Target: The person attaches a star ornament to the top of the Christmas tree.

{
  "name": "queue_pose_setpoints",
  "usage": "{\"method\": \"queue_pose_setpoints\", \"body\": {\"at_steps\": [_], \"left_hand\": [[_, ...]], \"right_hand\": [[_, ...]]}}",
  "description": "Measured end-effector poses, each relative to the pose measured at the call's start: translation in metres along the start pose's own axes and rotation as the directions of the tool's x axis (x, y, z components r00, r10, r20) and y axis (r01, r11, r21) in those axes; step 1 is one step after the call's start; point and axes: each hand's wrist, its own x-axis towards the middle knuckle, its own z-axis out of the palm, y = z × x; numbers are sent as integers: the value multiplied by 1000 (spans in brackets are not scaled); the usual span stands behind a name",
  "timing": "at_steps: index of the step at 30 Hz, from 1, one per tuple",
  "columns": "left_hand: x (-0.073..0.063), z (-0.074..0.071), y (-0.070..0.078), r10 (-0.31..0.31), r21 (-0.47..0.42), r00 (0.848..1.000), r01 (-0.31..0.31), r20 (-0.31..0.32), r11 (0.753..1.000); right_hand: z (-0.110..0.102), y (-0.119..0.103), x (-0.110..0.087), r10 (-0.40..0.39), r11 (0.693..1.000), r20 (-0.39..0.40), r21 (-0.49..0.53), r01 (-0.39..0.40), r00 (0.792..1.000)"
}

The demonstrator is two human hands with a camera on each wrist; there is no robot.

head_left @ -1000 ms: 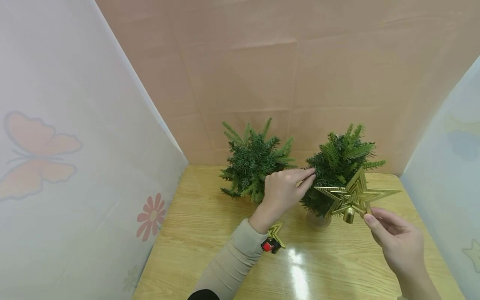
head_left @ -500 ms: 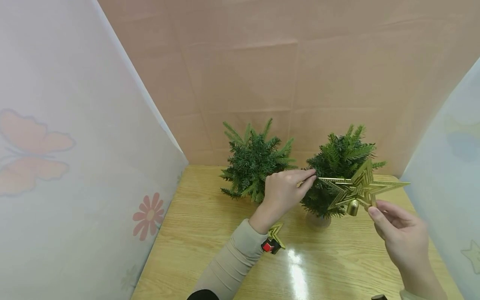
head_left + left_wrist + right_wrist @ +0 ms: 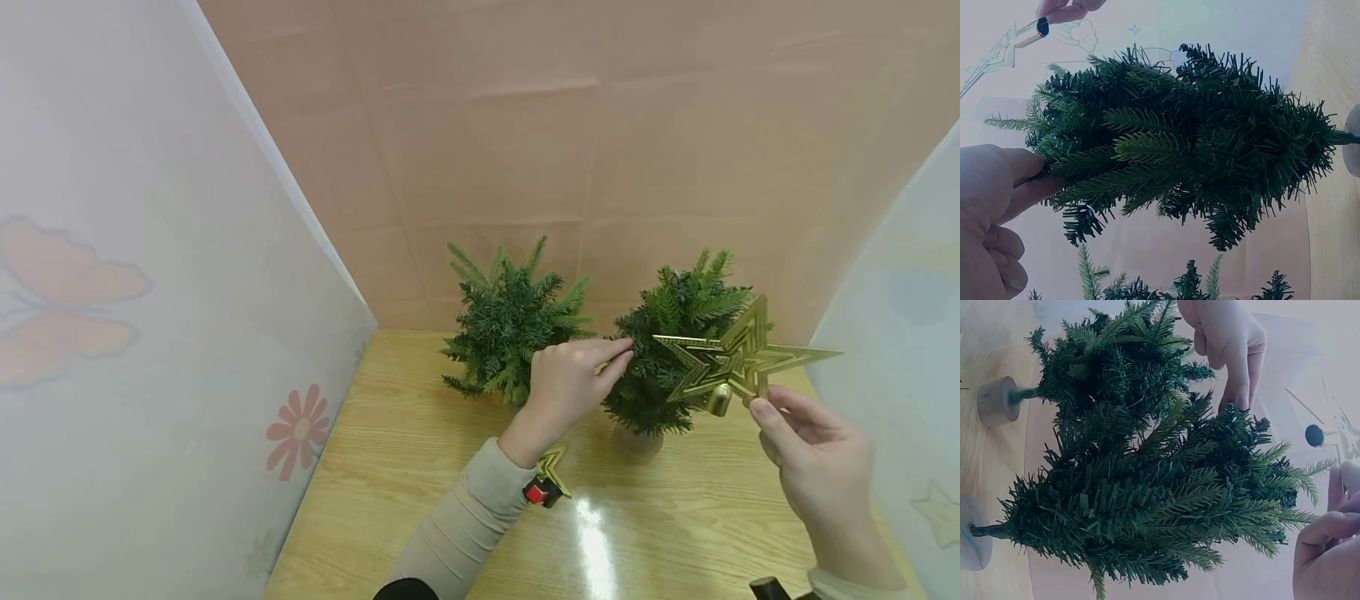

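My right hand (image 3: 821, 462) pinches a gold star tree topper (image 3: 738, 358) by its lower end, with a small gold bell-shaped piece at its base. The star is held up in front of the right-hand small artificial Christmas tree (image 3: 667, 333), and it hides part of the branches. With thumb and fingers my left hand (image 3: 570, 375) pinches a branch at the left side of that same tree, near its upper part, as the left wrist view (image 3: 997, 206) also shows. To the left stands a second small green tree (image 3: 510, 325), partly behind the left hand.
Another gold star (image 3: 553, 467) lies on the wooden table (image 3: 420, 500), half hidden by the left wrist. Both trees stand on round bases (image 3: 999, 401). Cloth walls (image 3: 525, 125) close off the back and both sides.
My right hand has moved up and to the right, carrying the gold star with it. The left hand keeps its place on the tree.
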Motion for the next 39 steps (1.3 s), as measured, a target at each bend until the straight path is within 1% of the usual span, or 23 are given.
{"method": "queue_pose_setpoints", "body": {"at_steps": [1, 3, 5, 7, 9, 10, 11, 13, 16, 17, 19, 21, 23, 27, 29, 32, 39], "left_hand": [[0, 0, 0, 0, -1, 1000, 0, 1, 1000], [0, 0, 0, 0, 0, 1000, 0, -1, 1000], [1, -1, 0, 1, -1, 1000, -1, -2, 1000], [1, -1, 0, 1, 1, 1000, -1, -2, 1000], [0, -1, 0, 1, 4, 1000, -1, 1, 1000], [0, -1, 0, 0, 5, 1000, 0, 3, 1000], [0, -1, 0, 0, 8, 1000, 0, 5, 1000], [0, -1, 0, -1, 8, 1000, 0, 7, 1000], [-1, -1, 0, -1, 7, 1000, 1, 10, 1000], [-1, -1, 0, -2, 6, 1000, 1, 9, 1000], [-2, -1, 1, -4, 2, 1000, 4, 7, 1000], [-2, -1, 1, -7, 0, 1000, 7, 4, 1000], [-2, 0, 0, -8, -2, 1000, 8, 3, 1000], [-2, 0, 0, -4, -2, 1000, 4, 7, 1000], [-2, 0, 1, -1, -2, 1000, 1, 7, 1000], [-1, 0, 1, 3, -1, 1000, -3, 4, 1000], [-2, 0, 1, 1, 0, 1000, -1, 9, 1000]], "right_hand": [[0, -1, 1, 0, 1000, -6, 0, 0, 1000], [0, -1, 3, -5, 999, -7, 41, 5, 1000], [1, -1, 6, -10, 999, -13, 46, 10, 1000], [1, -1, 8, -9, 995, -12, 94, 10, 1000], [1, -2, 11, -11, 994, -12, 111, 12, 1000], [1, -3, 12, -6, 996, -20, 86, 8, 1000], [1, -3, 14, -2, 993, -21, 115, 4, 1000], [1, -5, 17, 11, 992, -29, 123, -7, 1000], [1, -8, 22, 34, 986, -50, 167, -25, 998], [0, -9, 24, 38, 980, -51, 196, -28, 998], [1, -11, 26, 41, 977, -52, 211, -29, 998], [1, -12, 29, 34, 970, -36, 240, -25, 999], [2, -12, 33, 12, 957, -7, 289, -9, 1000], [5, -13, 40, -20, 932, 12, 361, 14, 1000], [6, -14, 43, -31, 927, 15, 375, 23, 999], [7, -15, 48, -46, 926, 25, 376, 34, 999], [10, -19, 55, -31, 931, 36, 366, 16, 999]]}}
